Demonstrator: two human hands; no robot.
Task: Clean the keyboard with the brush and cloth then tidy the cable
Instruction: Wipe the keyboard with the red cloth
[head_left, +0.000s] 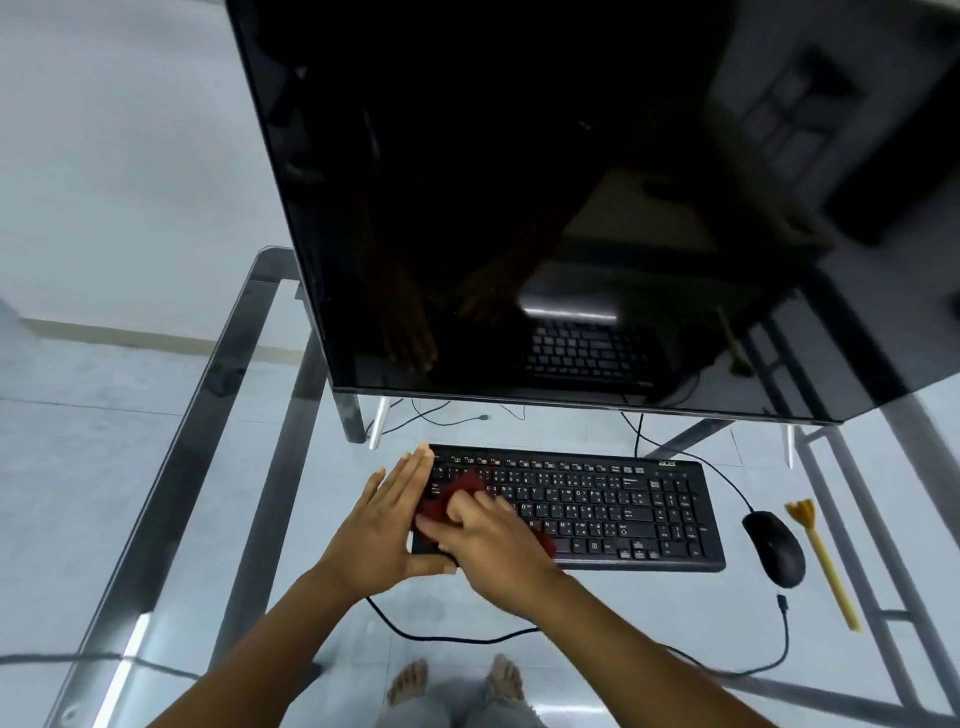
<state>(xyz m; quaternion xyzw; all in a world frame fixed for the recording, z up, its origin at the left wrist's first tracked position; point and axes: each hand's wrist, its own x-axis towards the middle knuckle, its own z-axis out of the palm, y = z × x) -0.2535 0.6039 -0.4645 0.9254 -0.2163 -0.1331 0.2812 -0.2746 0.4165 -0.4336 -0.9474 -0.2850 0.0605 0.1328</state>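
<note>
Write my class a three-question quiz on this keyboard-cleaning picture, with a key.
1. True or false: the right hand presses a red cloth on the left end of the keyboard.
2. Choose one: the brush lies A) across the keys, B) to the right of the mouse, C) under the monitor.
3. Fill the gap: the left hand rests against the keyboard's left edge with its fingers held ____.

Key: 1 true; 2 B; 3 straight.
</note>
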